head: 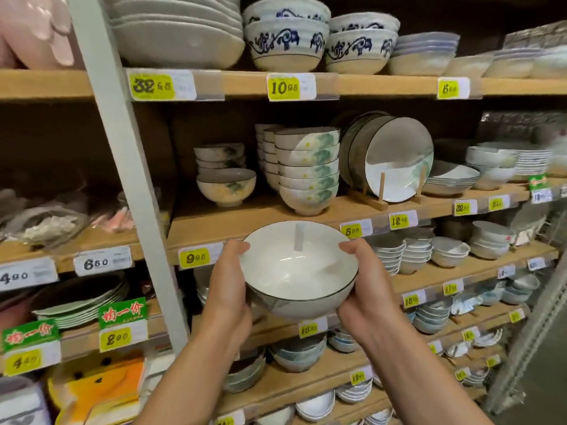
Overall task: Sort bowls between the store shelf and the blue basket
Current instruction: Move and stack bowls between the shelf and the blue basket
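head view: two hands hold a white bowl (297,271) before the shelf (214,233).
left hand (228,289) and right hand (365,289) curl round its opposite sides, thumbs on the rim, level with the shelf's front edge.

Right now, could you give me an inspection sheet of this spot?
Surface: wooden shelf, tiered, crowded with crockery.
Job's things: white bowl, dark rim, held before the shelf; basket not in view.
Clutter: bowl stack, plates on a stand, yellow price tags.
Hands: left hand and right hand grip the bowl's sides, thumbs over the rim.
Cables: nothing seen.
Surroundings: grey post; packaged goods at left.
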Motion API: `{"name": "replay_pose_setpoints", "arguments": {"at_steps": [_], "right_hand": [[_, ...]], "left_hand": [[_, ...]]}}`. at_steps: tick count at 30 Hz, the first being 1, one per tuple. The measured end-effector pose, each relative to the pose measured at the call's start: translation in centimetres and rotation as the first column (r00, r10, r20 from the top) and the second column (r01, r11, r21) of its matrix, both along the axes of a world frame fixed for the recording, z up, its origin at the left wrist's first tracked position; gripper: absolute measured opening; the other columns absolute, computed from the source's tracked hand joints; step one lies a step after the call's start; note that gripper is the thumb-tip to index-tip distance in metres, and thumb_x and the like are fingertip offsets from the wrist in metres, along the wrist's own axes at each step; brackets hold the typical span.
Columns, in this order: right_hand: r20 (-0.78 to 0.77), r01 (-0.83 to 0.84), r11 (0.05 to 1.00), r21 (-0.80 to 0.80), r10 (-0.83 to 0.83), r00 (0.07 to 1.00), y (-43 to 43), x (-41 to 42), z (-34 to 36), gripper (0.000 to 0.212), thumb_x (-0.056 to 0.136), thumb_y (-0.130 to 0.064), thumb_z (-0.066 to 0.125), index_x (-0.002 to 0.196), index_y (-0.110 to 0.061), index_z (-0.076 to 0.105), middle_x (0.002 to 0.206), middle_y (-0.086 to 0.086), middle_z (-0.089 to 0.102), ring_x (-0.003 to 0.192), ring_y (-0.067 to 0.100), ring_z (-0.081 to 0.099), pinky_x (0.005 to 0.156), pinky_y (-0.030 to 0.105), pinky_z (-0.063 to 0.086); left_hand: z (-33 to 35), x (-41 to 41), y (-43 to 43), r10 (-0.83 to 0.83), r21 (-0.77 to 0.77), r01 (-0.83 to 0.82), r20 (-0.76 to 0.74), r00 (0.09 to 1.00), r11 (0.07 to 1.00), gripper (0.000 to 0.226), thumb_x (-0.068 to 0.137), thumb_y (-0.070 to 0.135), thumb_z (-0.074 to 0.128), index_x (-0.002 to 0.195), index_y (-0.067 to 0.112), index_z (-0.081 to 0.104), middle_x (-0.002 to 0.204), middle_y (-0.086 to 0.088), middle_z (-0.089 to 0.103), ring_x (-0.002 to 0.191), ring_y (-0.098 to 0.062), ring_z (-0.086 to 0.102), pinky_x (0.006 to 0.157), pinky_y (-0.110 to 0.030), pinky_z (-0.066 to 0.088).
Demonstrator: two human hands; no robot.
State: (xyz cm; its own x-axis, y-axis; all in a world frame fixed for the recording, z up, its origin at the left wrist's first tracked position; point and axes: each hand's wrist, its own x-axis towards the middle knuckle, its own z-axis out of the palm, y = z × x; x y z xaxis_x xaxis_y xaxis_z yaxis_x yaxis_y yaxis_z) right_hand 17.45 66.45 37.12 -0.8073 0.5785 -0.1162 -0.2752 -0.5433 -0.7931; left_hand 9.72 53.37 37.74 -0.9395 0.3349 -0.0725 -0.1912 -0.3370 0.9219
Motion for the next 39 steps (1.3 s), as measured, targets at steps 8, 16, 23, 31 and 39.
{"name": "replay_pose_setpoints", "arguments": {"at_steps": [8, 16, 23, 31, 39], "right_hand": [[-0.056, -0.097, 0.995, -0.018, 0.096, 0.994, 3.0, -8.3, 3.1, 0.024, 0.084, -0.019, 0.052, 0.102, -0.012, 0.066, 0.088, 0.012, 0.075, 0.076, 0.027, 0.068, 0.06, 0.033, 0.057], [-0.01, -0.311, 0.95, 0.038, 0.311, 0.95, 5.7, -15.5, 5.2, 0.036, 0.084, -0.018, 0.048, 0.115, -0.009, 0.064, 0.099, 0.016, 0.072, 0.089, 0.033, 0.064, 0.071, 0.039, 0.055], [0.094, -0.581, 0.813, 0.038, 0.576, 0.812, 6.3, -19.4, 5.7, 0.03, 0.075, -0.019, 0.053, 0.097, -0.005, 0.068, 0.086, 0.016, 0.072, 0.073, 0.03, 0.068, 0.07, 0.036, 0.055], [-0.042, -0.424, 0.827, 0.368, 0.471, 0.881, 4.4, -18.9, 2.7, 0.064, 0.072, -0.046, 0.067, 0.133, -0.038, 0.05, 0.119, -0.014, 0.068, 0.111, 0.008, 0.064, 0.096, 0.033, 0.049], [-0.055, -0.188, 0.924, 0.332, 0.218, 0.974, 3.7, -23.9, 5.3, 0.042, 0.092, -0.027, 0.049, 0.132, -0.012, 0.047, 0.109, 0.005, 0.064, 0.098, 0.018, 0.064, 0.074, 0.031, 0.05]], "left_hand": [[2.5, -7.7, 2.1, 0.004, -0.003, -0.005, -0.072, 0.997, 1.0, 0.024, 0.085, 0.027, 0.05, 0.099, 0.019, 0.068, 0.095, -0.002, 0.072, 0.096, -0.024, 0.063, 0.073, -0.036, 0.052], [3.3, -13.6, 1.9, -0.057, 0.078, 0.06, -0.048, 0.997, 0.995, 0.043, 0.082, 0.024, 0.051, 0.123, 0.014, 0.061, 0.119, -0.013, 0.067, 0.113, -0.035, 0.06, 0.091, -0.049, 0.053], [3.5, -14.7, 2.3, 0.04, 0.226, -0.063, 0.104, 0.994, 0.972, 0.062, 0.059, 0.017, 0.047, 0.115, 0.0, 0.065, 0.111, -0.023, 0.068, 0.099, -0.04, 0.061, 0.081, -0.047, 0.052], [3.9, -14.5, 3.4, 0.325, 0.27, -0.341, 0.102, 0.94, 0.9, 0.038, 0.075, 0.016, 0.045, 0.106, 0.012, 0.067, 0.095, -0.013, 0.074, 0.089, -0.032, 0.067, 0.063, -0.035, 0.055], [4.1, -16.1, 4.0, 0.393, 0.233, -0.352, -0.156, 0.906, 0.906, 0.069, 0.068, 0.038, 0.058, 0.133, 0.015, 0.051, 0.121, -0.015, 0.065, 0.113, -0.028, 0.062, 0.1, -0.051, 0.048]]}}
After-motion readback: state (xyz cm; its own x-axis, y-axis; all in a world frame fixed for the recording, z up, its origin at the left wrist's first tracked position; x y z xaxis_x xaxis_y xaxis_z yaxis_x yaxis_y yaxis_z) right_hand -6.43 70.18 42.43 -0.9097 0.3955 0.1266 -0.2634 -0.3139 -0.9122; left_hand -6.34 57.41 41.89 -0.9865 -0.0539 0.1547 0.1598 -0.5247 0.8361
